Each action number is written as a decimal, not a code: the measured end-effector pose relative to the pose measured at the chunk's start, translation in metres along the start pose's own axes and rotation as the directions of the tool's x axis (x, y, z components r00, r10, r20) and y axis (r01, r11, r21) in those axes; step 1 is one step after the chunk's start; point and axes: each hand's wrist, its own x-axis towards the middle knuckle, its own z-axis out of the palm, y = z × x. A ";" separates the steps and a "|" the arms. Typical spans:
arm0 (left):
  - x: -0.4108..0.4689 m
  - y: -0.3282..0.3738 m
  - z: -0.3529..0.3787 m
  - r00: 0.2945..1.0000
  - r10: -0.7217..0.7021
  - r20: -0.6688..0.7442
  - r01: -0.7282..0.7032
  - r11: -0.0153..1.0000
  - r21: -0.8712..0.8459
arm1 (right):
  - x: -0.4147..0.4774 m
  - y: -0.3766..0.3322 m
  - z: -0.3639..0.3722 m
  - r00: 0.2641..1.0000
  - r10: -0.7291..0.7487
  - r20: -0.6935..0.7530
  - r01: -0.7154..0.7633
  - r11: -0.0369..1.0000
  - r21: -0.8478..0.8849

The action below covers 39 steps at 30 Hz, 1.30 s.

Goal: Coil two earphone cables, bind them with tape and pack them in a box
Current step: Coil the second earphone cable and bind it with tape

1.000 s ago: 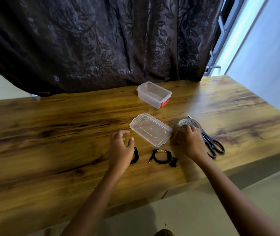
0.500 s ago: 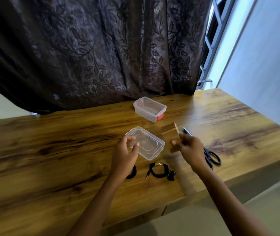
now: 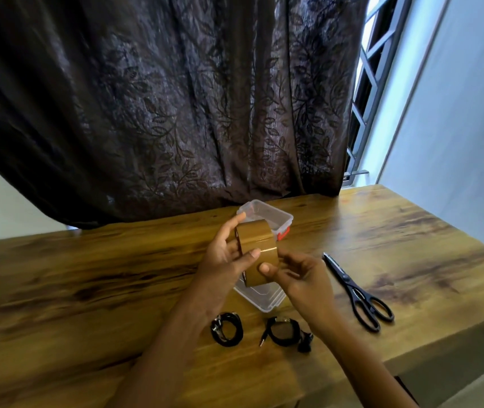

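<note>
A roll of brown tape (image 3: 257,249) is held above the table by both hands. My left hand (image 3: 222,260) grips its left side with the thumb on the tape face. My right hand (image 3: 296,275) holds its lower right, thumb pressed on the face. Two coiled black earphone cables lie on the table below: one coil (image 3: 226,328) on the left, the other coil (image 3: 284,331) with a jack plug on the right. The clear box (image 3: 279,219) with a red clasp stands behind the tape. Its clear lid (image 3: 261,296) lies under my hands, partly hidden.
Black scissors (image 3: 358,293) lie on the wooden table (image 3: 87,278) to the right of my hands. A dark leaf-patterned curtain (image 3: 176,98) hangs behind the table. The table's front edge runs close below the cables, and its right edge is near the scissors.
My right hand lifted the tape roll off the table by the scissors and brought it up to the middle. My left hand rose from the cables and took hold of the roll too.
</note>
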 end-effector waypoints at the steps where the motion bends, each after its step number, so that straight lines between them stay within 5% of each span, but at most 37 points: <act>1: -0.001 0.002 -0.001 1.000 0.004 -0.008 -0.004 1.000 0.002 | 0.000 -0.003 0.001 1.000 -0.027 -0.016 0.026 0.998 -0.054; 4: -0.003 0.007 -0.006 1.000 0.020 -0.023 -0.019 1.000 0.024 | 0.004 -0.013 0.004 0.979 -0.194 -0.057 0.179 0.963 -0.203; 8: -0.005 0.011 -0.014 0.998 0.054 -0.021 -0.052 0.996 0.075 | 0.019 -0.030 0.005 0.890 -0.451 0.062 0.438 0.811 -0.387; 22: -0.015 0.030 -0.027 0.994 0.110 0.003 -0.109 0.979 0.172 | 0.037 -0.048 0.024 0.864 -0.447 0.233 0.503 0.732 -0.460; 30: -0.021 0.027 -0.036 0.996 0.090 0.018 -0.091 0.958 0.273 | 0.036 -0.056 0.036 0.838 -0.451 0.306 0.517 0.480 -0.709; 39: -0.027 0.019 -0.038 0.998 0.046 0.048 -0.059 0.940 0.335 | 0.042 -0.056 0.036 0.883 -0.408 0.230 0.441 0.557 -0.704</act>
